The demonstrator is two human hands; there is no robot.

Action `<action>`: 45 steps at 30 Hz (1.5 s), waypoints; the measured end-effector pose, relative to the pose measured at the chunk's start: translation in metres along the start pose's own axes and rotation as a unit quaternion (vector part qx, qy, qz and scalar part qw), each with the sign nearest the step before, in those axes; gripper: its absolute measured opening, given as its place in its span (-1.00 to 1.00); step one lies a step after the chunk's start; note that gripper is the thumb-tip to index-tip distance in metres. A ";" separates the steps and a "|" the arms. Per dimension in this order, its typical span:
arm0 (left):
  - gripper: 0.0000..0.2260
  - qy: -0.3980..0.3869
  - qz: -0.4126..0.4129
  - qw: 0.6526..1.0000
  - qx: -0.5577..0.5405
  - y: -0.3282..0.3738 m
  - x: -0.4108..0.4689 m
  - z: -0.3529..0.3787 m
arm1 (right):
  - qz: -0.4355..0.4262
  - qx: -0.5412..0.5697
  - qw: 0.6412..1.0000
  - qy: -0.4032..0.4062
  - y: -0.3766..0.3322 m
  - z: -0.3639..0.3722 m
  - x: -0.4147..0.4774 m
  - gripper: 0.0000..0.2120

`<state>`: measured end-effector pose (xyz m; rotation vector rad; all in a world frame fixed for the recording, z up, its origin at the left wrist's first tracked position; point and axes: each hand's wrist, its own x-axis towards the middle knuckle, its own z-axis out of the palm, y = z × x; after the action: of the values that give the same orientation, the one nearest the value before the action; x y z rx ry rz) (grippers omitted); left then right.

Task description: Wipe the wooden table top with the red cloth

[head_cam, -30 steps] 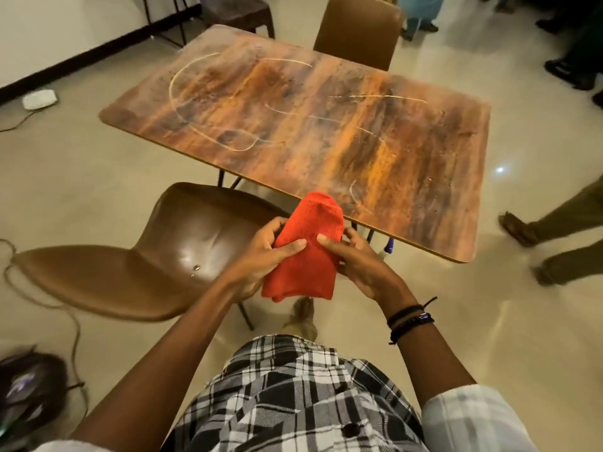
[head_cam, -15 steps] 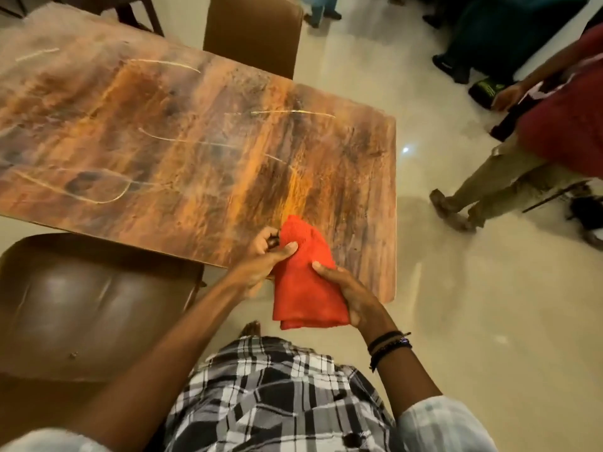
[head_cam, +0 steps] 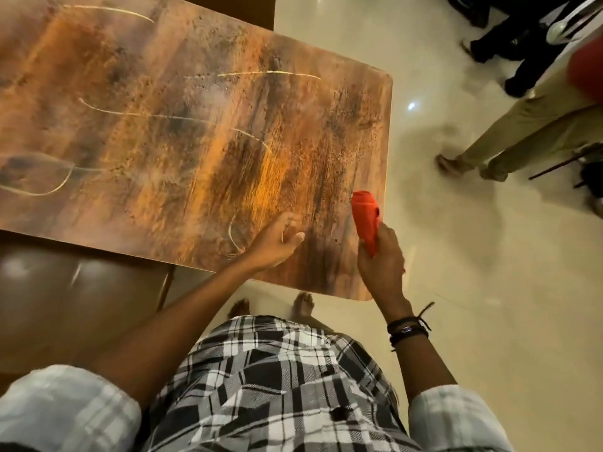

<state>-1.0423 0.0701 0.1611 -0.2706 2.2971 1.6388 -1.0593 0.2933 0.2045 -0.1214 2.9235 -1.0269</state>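
The wooden table top (head_cam: 182,132) fills the upper left, streaked orange and brown with pale curved chalk-like lines and dark specks. My right hand (head_cam: 380,256) grips the folded red cloth (head_cam: 365,215), held upright above the table's near right corner. My left hand (head_cam: 277,241) hovers over the near edge of the table with its fingers loosely curled and nothing in it. The two hands are apart.
A brown chair (head_cam: 75,298) stands at the left, tucked under the near table edge. Another chair back (head_cam: 241,8) shows beyond the far edge. People's legs and shoes (head_cam: 489,158) are on the tiled floor to the right. My bare feet (head_cam: 303,305) are by the table.
My left hand has let go of the cloth and moved left over the table. My right hand has lifted the cloth alone toward the near right corner. I have stepped closer to the table.
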 end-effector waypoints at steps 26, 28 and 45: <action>-0.53 0.150 0.118 0.926 0.325 -0.061 0.080 0.009 | -0.070 -0.254 0.964 -0.040 0.083 0.094 0.132 -0.39; -0.54 0.156 0.125 0.925 0.322 -0.063 0.080 0.009 | -0.034 -0.240 0.970 -0.022 0.079 0.096 0.168 -0.37; -0.57 0.205 0.150 0.962 0.105 -0.043 0.055 0.007 | -0.149 -0.225 0.957 -0.104 0.003 0.158 -0.018 -0.45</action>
<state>-1.0788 0.0643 0.1016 -0.2397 2.9250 1.5667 -1.0318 0.1988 0.0798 -0.6581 2.9335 -0.3138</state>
